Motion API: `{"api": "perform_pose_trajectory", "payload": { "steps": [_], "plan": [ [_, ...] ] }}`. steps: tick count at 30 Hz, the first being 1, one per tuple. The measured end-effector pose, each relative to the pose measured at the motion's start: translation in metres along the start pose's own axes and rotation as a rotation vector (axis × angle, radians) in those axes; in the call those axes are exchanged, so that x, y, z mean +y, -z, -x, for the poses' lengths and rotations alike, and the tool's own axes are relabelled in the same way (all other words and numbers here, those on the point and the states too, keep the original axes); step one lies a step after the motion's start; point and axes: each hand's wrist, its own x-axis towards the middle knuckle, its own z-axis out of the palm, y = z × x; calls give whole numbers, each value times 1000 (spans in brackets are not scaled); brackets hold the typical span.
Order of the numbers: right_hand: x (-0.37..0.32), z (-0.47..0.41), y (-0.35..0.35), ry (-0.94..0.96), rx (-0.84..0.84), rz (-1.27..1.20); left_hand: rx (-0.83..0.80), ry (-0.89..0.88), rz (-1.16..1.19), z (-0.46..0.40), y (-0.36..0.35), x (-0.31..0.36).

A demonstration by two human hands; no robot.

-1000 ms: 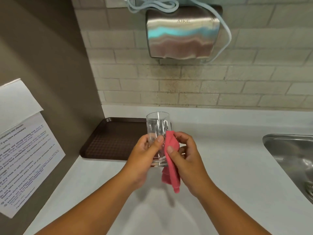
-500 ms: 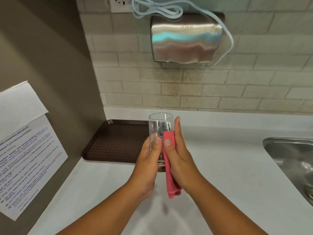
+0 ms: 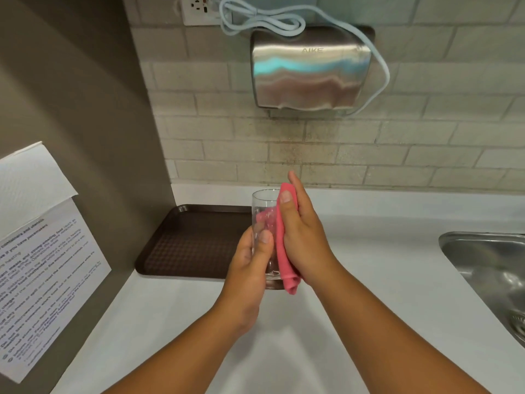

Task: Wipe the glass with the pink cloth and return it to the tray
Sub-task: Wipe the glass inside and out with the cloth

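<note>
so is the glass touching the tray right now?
Apart. The head view shows the glass held upright in the left hand above the counter, its base nearer the camera than the tray; the right hand presses the pink cloth against it.

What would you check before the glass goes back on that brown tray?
1. Left hand has a firm grip on the glass: ok.
2. Pink cloth pressed against the glass by the right hand: ok.
3. Glass upright: ok.
4. Brown tray has bare space for it: ok.
5. Glass wiped clean all round: cannot tell.
6. Glass on the tray: not ok, it is held above the white counter.
</note>
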Motion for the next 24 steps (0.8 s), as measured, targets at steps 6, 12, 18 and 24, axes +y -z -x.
{"api": "perform_pose_trajectory", "payload": {
  "steps": [6, 12, 18, 24],
  "plan": [
    [0, 5, 2, -46, -32, -110, 16, 12, 41, -4, 2, 10],
    [12, 36, -9, 49, -147, 116, 6, 54, 39, -3, 5, 10],
    [-2, 21, -5, 25, -61, 49, -25, 46, 13, 0, 5, 10],
    [-6, 5, -8, -4, 11, -27, -11, -5, 0, -3, 8, 7]
  ]
}}
